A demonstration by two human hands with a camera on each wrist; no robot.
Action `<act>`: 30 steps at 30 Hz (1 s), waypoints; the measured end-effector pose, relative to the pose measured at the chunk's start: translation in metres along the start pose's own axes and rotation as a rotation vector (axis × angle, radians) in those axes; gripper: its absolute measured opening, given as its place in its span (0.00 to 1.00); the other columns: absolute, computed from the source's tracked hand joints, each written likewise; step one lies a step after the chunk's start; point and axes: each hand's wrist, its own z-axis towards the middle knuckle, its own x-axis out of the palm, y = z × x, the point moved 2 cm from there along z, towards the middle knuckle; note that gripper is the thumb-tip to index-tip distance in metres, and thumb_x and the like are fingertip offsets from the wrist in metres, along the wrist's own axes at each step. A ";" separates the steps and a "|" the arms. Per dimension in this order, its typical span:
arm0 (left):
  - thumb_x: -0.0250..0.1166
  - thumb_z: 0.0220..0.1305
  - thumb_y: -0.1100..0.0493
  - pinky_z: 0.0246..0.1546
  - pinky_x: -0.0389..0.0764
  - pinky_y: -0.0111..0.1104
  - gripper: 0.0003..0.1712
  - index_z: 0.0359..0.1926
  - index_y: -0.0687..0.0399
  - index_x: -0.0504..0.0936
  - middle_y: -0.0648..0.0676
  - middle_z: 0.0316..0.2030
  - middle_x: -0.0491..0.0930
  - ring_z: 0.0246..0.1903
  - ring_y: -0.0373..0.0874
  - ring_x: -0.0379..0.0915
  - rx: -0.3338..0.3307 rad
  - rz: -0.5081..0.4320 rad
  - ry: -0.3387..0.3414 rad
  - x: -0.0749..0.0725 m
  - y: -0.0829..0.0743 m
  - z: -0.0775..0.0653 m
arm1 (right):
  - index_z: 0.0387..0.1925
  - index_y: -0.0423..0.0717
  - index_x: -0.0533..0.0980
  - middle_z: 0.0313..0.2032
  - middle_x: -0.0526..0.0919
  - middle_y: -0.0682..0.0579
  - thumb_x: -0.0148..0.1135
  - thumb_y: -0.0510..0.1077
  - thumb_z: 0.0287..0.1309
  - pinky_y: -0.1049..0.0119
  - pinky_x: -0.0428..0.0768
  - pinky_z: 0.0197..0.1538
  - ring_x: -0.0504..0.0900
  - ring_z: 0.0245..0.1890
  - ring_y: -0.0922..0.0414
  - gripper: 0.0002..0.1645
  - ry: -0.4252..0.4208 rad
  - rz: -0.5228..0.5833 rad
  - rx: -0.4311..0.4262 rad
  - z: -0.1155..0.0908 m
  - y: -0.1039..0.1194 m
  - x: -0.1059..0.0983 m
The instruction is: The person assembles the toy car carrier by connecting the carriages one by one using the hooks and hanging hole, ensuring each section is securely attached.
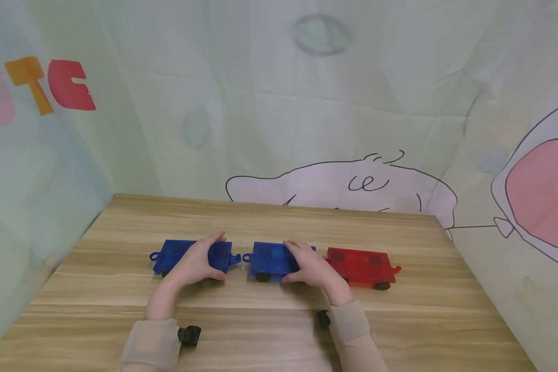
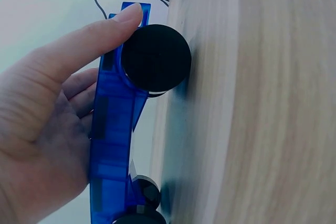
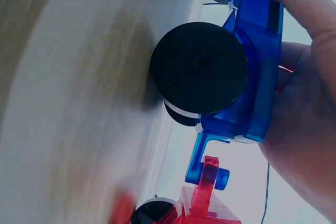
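Three flat, translucent toy wagons with black wheels stand in a row on the table. My left hand [image 1: 196, 263] reaches over the left blue wagon [image 1: 174, 250] and grips it across its width near the hook end, its thumb on the near side by a wheel [image 2: 156, 59]. With thumb and fingers on opposite sides, my right hand [image 1: 311, 266] holds the middle blue wagon [image 1: 269, 258]. A small gap shows between the left wagon's hook [image 1: 234, 259] and the middle wagon's ring [image 1: 247, 257]. In the right wrist view, the red wagon's ring [image 3: 209, 174] sits on the middle wagon's hook [image 3: 194, 163].
The red wagon [image 1: 360, 266] stands at the right end, its own hook [image 1: 396, 269] pointing right. Under everything is a wood-grain table [image 1: 256, 325], with a printed cloth [image 1: 269, 103] hanging behind it and at both sides. Each wrist wears a band with a small black camera [image 1: 189, 336].
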 end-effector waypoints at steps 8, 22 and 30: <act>0.81 0.41 0.60 0.66 0.58 0.62 0.59 0.71 0.71 0.57 0.68 0.65 0.70 0.68 0.69 0.57 0.000 0.001 0.004 0.000 0.000 0.000 | 0.71 0.38 0.60 0.70 0.64 0.39 0.74 0.48 0.52 0.46 0.66 0.70 0.63 0.70 0.42 0.50 -0.006 0.012 0.006 0.000 -0.001 -0.001; 0.81 0.40 0.60 0.66 0.58 0.62 0.59 0.71 0.71 0.58 0.68 0.64 0.70 0.68 0.69 0.57 0.010 0.007 0.011 0.003 -0.002 0.002 | 0.72 0.40 0.59 0.70 0.63 0.40 0.73 0.49 0.52 0.45 0.68 0.68 0.63 0.70 0.42 0.50 -0.004 0.032 0.019 0.000 -0.001 -0.001; 0.81 0.40 0.61 0.66 0.59 0.62 0.59 0.70 0.72 0.58 0.68 0.64 0.70 0.67 0.69 0.57 0.022 0.010 0.011 0.004 -0.005 0.003 | 0.72 0.39 0.60 0.70 0.63 0.40 0.74 0.49 0.52 0.44 0.67 0.68 0.63 0.70 0.42 0.51 -0.003 0.043 0.008 -0.001 0.000 -0.001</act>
